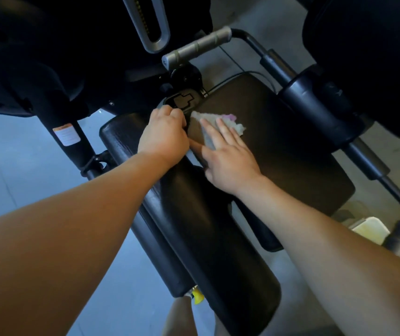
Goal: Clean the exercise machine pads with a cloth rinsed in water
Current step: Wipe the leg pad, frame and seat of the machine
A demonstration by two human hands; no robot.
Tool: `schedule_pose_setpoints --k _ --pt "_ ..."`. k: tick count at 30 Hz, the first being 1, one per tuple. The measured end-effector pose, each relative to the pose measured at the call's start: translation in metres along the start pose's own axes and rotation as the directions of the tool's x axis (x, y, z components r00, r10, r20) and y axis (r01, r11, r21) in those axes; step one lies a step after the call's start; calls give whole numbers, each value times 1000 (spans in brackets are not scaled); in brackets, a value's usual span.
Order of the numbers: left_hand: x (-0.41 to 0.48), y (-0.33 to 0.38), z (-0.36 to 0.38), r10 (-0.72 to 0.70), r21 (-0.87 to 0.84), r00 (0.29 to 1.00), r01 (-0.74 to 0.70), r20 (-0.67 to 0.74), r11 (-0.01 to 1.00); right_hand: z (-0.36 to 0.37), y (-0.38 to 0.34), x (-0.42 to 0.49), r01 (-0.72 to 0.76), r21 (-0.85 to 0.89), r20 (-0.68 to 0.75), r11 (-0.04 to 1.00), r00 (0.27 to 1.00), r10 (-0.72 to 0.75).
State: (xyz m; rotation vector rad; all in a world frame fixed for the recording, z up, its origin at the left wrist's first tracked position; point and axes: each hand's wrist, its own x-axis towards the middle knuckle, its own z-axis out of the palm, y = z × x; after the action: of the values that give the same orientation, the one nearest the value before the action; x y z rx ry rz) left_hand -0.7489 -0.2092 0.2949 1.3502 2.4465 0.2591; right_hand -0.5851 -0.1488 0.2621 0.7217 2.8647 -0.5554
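A pale cloth (228, 123) with a purple patch lies on the dark seat pad (291, 161) of the exercise machine. My right hand (228, 156) lies flat on the cloth with its fingers straight and spread, pressing it onto the pad. My left hand (165, 137) is curled over the top edge of the upright black back pad (194, 221), next to a black adjuster bracket (184, 100). The cloth's near part is hidden under my right fingers.
A grey grip handle (199, 46) sticks out above the pads. Black frame tubes (315, 110) run down the right side. A white container (368, 229) sits on the floor at the right. A yellow knob (197, 297) shows below the back pad. Grey floor lies at the left.
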Motion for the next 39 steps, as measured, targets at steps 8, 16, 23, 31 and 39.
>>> schedule_pose_setpoints --k 8,16,23,31,39 --pt "1 40 19 37 56 996 -41 83 998 10 23 -74 -67 39 -38 997 997 69" --pt "-5 43 25 25 116 996 -35 87 993 16 27 -114 -75 314 -180 946 974 137" --pt "-5 45 17 0 113 988 -17 154 993 -67 34 -92 -169 641 128 749 985 113" --pt "-3 52 16 -16 165 989 -8 145 986 -68 84 -54 -419 311 68 853 905 420" --pt "2 60 22 -49 198 995 30 88 980 -18 29 -75 -295 220 -200 930 919 339"
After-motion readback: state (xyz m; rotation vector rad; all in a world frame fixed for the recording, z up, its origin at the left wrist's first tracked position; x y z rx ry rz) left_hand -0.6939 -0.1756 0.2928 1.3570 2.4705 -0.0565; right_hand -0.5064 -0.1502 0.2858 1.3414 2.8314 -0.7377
